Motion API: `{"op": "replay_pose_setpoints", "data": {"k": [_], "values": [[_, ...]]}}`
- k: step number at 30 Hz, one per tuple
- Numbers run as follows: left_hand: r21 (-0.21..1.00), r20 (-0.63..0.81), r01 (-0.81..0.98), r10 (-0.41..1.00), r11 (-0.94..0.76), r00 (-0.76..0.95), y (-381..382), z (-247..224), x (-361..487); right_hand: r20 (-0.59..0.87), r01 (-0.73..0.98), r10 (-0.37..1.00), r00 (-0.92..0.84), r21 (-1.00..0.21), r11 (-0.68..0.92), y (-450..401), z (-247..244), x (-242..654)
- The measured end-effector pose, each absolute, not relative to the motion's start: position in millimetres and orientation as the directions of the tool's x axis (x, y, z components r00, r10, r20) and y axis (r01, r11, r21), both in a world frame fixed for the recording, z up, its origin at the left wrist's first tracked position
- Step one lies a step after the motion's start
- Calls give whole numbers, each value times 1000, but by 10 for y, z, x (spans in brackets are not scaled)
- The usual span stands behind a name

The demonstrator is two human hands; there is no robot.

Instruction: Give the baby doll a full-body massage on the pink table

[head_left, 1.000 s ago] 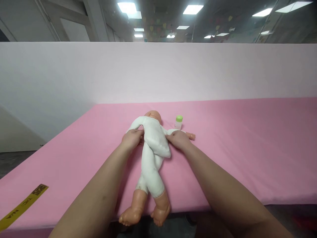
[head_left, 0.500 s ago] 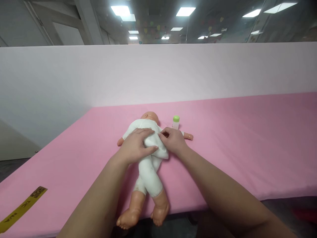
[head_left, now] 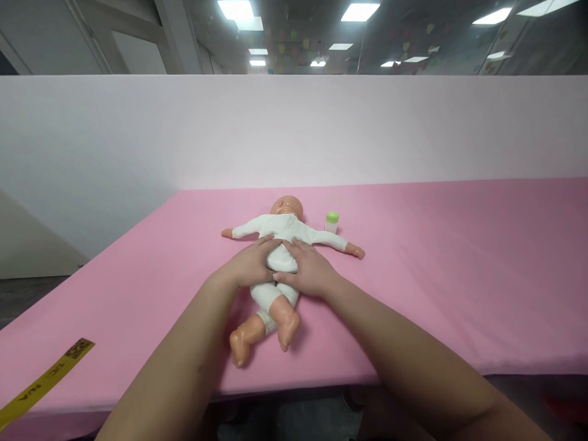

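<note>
A baby doll (head_left: pixel 282 258) in a white outfit lies stretched out with its bare head at the far end and its feet toward me. Its arms spread to both sides, and its lower legs bend to the left. My left hand (head_left: pixel 255 262) wraps the left side of the doll's waist, thumb toward the middle. From the right, my right hand (head_left: pixel 310 266) holds the other side in the same way. The two hands nearly meet over the doll's middle, fingertips close together. Parts of the waist and hips are hidden under them.
A small bottle with a green cap (head_left: pixel 332 218) stands beyond the doll's right-hand arm. The pink-covered table (head_left: pixel 436 263) runs up to a white partition (head_left: pixel 367 131). A yellow labelled strip (head_left: pixel 46 383) lies at the near left, and the table's front edge is close.
The doll has shifted away from the front edge, its torso straighter and both arms now spread. My right hand has gone from pinching at its side to holding its waist.
</note>
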State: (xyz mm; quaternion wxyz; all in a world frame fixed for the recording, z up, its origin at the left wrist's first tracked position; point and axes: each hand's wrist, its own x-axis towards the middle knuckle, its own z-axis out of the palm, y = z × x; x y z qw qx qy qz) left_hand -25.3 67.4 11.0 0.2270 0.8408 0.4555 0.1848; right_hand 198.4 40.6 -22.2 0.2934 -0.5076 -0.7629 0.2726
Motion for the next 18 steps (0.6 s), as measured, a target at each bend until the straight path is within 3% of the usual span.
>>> {"op": "replay_pose_setpoints", "data": {"k": [9,18], "values": [[515,-2,719,838,-467,546,792,7,-286,12,795,968,-250,-568,212,451,-194,1990],[606,8,645,815,-465,579,812,6,-362,-12,711,940,-341,-658,249,492,-53,2213]]}}
